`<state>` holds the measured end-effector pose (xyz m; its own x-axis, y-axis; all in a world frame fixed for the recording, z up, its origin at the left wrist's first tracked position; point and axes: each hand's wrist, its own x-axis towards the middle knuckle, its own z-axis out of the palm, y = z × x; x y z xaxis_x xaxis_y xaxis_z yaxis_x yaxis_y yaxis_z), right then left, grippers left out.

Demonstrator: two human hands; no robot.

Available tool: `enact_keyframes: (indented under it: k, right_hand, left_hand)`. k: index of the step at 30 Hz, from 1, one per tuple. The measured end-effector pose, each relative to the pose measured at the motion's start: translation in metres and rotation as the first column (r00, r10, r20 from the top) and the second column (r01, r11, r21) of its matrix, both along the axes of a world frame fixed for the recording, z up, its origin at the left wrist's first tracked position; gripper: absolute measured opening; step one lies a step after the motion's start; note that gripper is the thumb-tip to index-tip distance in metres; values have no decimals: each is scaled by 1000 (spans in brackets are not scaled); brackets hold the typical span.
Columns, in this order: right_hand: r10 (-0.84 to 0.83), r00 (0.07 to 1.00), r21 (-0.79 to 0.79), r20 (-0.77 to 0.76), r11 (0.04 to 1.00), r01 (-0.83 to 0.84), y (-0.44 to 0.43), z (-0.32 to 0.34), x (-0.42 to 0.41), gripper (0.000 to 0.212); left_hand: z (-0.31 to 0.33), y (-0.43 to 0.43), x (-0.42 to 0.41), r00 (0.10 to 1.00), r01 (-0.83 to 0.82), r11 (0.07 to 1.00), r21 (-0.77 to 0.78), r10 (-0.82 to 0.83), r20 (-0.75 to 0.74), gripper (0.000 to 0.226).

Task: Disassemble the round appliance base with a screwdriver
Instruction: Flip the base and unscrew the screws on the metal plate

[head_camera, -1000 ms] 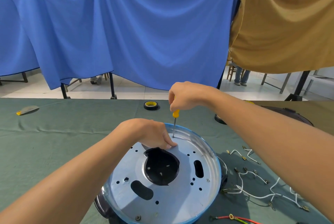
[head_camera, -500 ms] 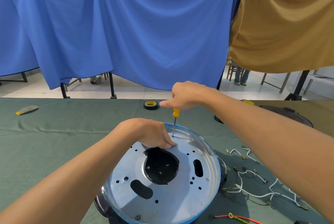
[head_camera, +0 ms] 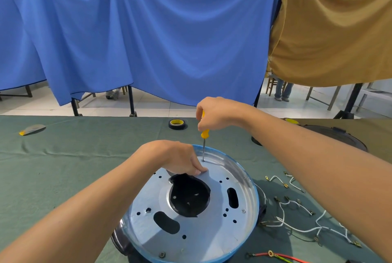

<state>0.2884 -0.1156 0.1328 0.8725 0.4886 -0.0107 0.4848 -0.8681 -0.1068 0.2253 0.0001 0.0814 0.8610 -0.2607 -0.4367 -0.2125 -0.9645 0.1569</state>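
Note:
The round appliance base (head_camera: 214,231) lies bottom-up on the green table cloth: a silvery metal plate with a blue rim, a large black centre opening and several holes. My left hand (head_camera: 176,159) presses on the plate's far edge, fingers curled at the centre opening's rim. My right hand (head_camera: 214,114) grips the yellow handle of a screwdriver (head_camera: 204,135). The tool stands upright with its tip in a screw near the far rim, just right of my left fingers.
White wires with metal terminals (head_camera: 297,216) lie to the right of the base, and a red and green wire (head_camera: 275,255) lies at the front right. A black and yellow tape roll (head_camera: 177,124) sits behind. A dark round part (head_camera: 331,135) rests at far right, a small scraper (head_camera: 31,129) far left.
My right hand's fingers have shifted around the screwdriver handle, from an outstretched finger back to a closed grip. The screwdriver tip stays on the same screw. My left hand has not moved.

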Motion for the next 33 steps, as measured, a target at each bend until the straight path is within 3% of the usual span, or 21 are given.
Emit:
enact_keyframes:
  k: [2, 5, 9, 12, 15, 19, 21, 24, 27, 30, 33]
  right_hand:
    - [15, 1000, -27, -6, 1000, -16, 1, 1, 2, 36]
    - [-72, 991, 4, 113, 997, 72, 0, -5, 3, 48]
    - [-64, 997, 82, 44, 995, 61, 1, -7, 5, 17]
    - [-51, 999, 69, -11, 996, 52, 0, -4, 5, 29]
    - [-97, 991, 44, 92, 995, 93, -1, -8, 6, 50]
    - [-70, 997, 103, 26, 992, 67, -3, -8, 8, 20]
    - [-63, 998, 89, -13, 994, 64, -3, -4, 6, 28]
    - [-113, 991, 54, 76, 993, 109, -4, -7, 6, 47]
    - [-80, 995, 81, 56, 994, 75, -2, -9, 7, 25]
    - [-53, 997, 66, -53, 996, 57, -4, -3, 6, 39]
    - [-66, 997, 12, 31, 998, 66, -5, -4, 7, 45]
  left_hand:
    - [0, 0, 0, 1000, 0, 1000, 5, 0, 5, 37]
    - [1, 0, -1, 1000, 0, 1000, 8, 0, 10, 37]
    - [2, 0, -3, 1000, -5, 1000, -1, 5, 11, 38]
    - [2, 0, -4, 1000, -12, 1000, -2, 12, 22, 38]
    - [2, 0, -4, 1000, -1, 1000, 10, 0, 25, 37]
    - [2, 0, -4, 1000, -4, 1000, 3, 4, 21, 38]
    - [2, 0, -4, 1000, -5, 1000, 2, 5, 22, 38]
    - [1, 1, -4, 1000, -3, 1000, 8, 3, 20, 37]
    - [1, 0, -3, 1000, -2, 1000, 6, 2, 16, 37]
    - [1, 0, -4, 1000, 1, 1000, -4, -1, 14, 38]
    - [1, -1, -4, 1000, 4, 1000, 5, -4, 18, 38]
